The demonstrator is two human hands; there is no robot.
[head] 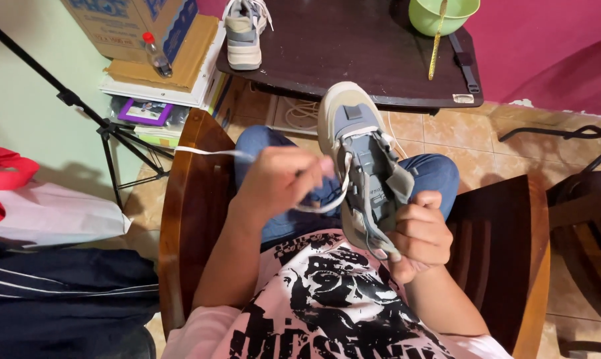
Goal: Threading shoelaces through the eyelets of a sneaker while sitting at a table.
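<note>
A grey and cream sneaker [357, 143] rests on my lap, toe pointing away from me. My right hand [417, 233] grips its heel end and tongue area. My left hand [280, 179] pinches a white shoelace [207, 152] that runs out to the left and loops back to the shoe's eyelets. I sit in a wooden chair [184, 199] wearing blue jeans and a pink printed shirt.
A dark table [354, 46] ahead holds a second sneaker [244, 30], a green bowl [440, 13] and a yellow measuring tape [435, 46]. A cardboard box and plastic bottle [157, 56] sit at upper left, a tripod [108, 129] at left, another chair [580, 219] at right.
</note>
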